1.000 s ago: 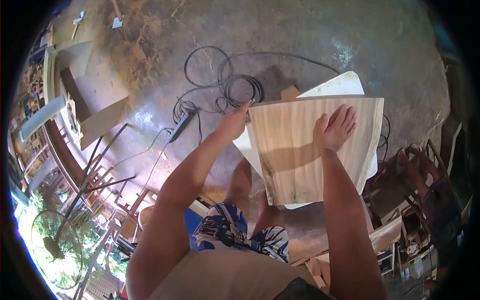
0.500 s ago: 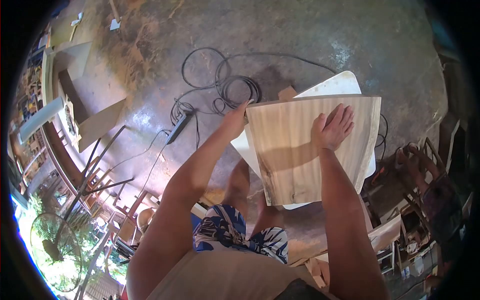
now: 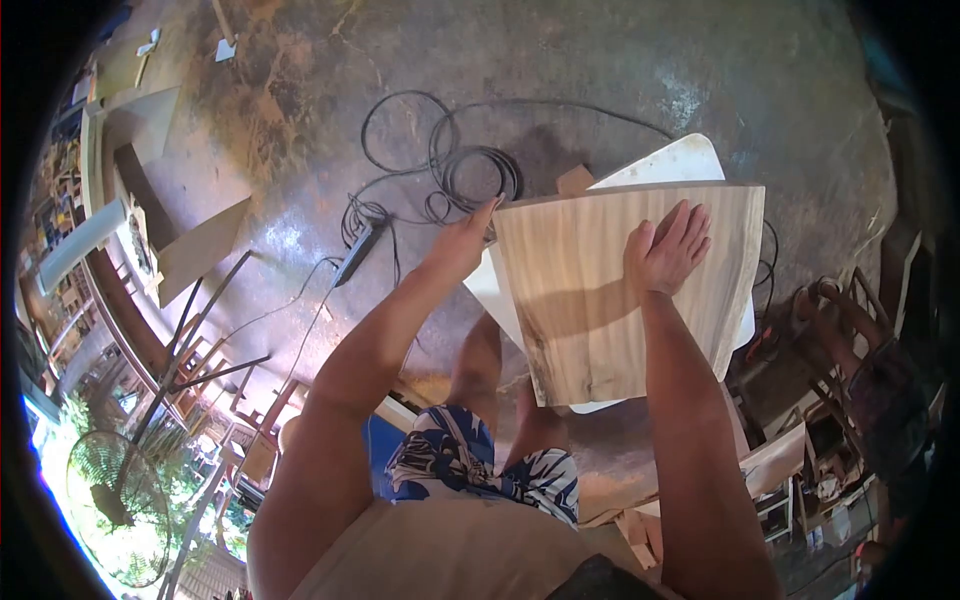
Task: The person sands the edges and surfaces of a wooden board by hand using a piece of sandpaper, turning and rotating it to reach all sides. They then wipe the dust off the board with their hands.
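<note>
A broad pale wooden board (image 3: pixel 590 330) with streaked grain lies in front of me, over a white panel (image 3: pixel 680 163) whose corners stick out around it. My left hand (image 3: pixel 466 240) is closed on the board's far left corner, its thumb side at the edge. My right hand (image 3: pixel 672 248) rests flat on the board's top face, right of its middle, fingers pointing away from me. A small brown block (image 3: pixel 574 180) shows just behind the board's far edge.
Coiled black cable (image 3: pixel 482 176) and a power strip (image 3: pixel 358 256) lie on the floor at left. A wire-cage fan (image 3: pixel 118 505) stands lower left. Metal legs (image 3: pixel 200 320) and panels (image 3: pixel 205 250) are at left. Another person's legs (image 3: pixel 835 325) show at right.
The view has shifted slightly. Both hands keep their places on the board, which has not clearly moved over the white panel.
</note>
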The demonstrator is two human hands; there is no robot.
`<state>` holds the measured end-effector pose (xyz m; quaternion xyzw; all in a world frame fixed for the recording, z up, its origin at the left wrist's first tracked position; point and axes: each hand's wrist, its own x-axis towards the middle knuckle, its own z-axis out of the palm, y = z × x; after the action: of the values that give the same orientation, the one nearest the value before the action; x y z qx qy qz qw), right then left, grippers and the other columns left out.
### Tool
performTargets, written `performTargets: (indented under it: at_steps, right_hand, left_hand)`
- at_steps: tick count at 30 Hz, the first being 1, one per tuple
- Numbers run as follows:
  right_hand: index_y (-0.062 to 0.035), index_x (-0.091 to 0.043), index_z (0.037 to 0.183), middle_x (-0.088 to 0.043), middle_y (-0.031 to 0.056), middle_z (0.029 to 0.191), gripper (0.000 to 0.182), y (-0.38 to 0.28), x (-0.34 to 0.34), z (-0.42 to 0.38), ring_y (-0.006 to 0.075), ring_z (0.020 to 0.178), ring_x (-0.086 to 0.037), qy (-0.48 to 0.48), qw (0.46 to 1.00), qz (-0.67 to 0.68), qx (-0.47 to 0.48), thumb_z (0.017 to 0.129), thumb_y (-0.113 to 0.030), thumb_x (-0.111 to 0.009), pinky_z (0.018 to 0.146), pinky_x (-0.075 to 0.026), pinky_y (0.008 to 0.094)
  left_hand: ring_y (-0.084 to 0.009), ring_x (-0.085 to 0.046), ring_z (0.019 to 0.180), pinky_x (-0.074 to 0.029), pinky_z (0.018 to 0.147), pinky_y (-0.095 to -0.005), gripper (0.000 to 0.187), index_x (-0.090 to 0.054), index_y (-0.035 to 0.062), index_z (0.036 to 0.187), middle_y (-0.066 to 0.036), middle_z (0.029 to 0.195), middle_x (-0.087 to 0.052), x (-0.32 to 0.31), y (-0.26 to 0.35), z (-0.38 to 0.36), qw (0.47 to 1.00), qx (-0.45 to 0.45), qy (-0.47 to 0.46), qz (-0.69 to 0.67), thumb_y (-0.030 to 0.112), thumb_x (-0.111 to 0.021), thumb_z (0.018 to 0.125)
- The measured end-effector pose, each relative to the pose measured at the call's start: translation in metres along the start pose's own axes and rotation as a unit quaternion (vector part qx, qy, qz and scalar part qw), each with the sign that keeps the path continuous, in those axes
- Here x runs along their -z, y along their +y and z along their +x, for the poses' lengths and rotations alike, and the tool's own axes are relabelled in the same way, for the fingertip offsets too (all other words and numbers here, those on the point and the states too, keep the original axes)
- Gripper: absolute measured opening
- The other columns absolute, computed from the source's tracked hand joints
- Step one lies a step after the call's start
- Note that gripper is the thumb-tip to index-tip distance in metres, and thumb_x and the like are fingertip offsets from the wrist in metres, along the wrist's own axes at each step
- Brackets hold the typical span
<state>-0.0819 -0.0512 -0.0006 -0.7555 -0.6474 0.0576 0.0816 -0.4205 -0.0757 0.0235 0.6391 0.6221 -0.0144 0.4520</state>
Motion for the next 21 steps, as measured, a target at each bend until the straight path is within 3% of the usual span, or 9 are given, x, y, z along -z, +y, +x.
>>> performTargets:
  at_steps: [6,10,13,21]
  right_hand:
    - [-0.0054,-0.036,0.151,-0.031,0.0237,0.159,0.073,-0.001,-0.002,0.003,0.0431,0.150,-0.022,0.000,1.000,-0.006,-0.001,0.093,-0.048,-0.050,0.119,-0.014,0.0610]
    - [-0.0076,-0.033,0.154,-0.027,0.0223,0.161,0.073,0.003,-0.002,-0.001,0.0408,0.151,-0.018,-0.021,1.000,-0.006,-0.008,0.094,-0.047,-0.051,0.121,-0.012,0.0588]
    - [-0.0077,-0.034,0.153,-0.029,0.0224,0.160,0.073,-0.002,-0.002,0.003,0.0418,0.150,-0.020,-0.003,1.000,0.001,-0.003,0.094,-0.047,-0.050,0.120,-0.013,0.0599]
    - [-0.0086,-0.034,0.153,-0.029,0.0217,0.160,0.073,-0.001,-0.004,0.004,0.0420,0.150,-0.021,-0.003,1.000,-0.001,-0.002,0.094,-0.050,-0.049,0.120,-0.014,0.0612]
  left_hand:
    - [-0.0453,-0.062,0.112,-0.051,0.093,-0.0510,0.069,-0.033,0.0127,0.152,-0.028,0.129,-0.060,0.007,0.008,0.012,0.997,0.066,-0.045,-0.008,-0.006,-0.049,0.087]
    - [-0.0451,-0.061,0.113,-0.051,0.093,-0.0515,0.069,-0.034,0.0146,0.152,-0.027,0.130,-0.060,0.009,0.009,-0.001,1.000,-0.009,0.004,-0.014,-0.007,-0.049,0.087]
    - [-0.0453,-0.060,0.114,-0.050,0.093,-0.0519,0.069,-0.035,0.0151,0.151,-0.028,0.127,-0.060,0.007,0.009,0.019,0.997,0.052,-0.049,-0.008,-0.006,-0.050,0.087]
    - [-0.0470,-0.062,0.108,-0.051,0.091,-0.0523,0.063,-0.038,0.0134,0.150,-0.028,0.123,-0.062,0.000,0.007,0.001,0.998,0.038,0.021,-0.037,-0.002,-0.049,0.090]
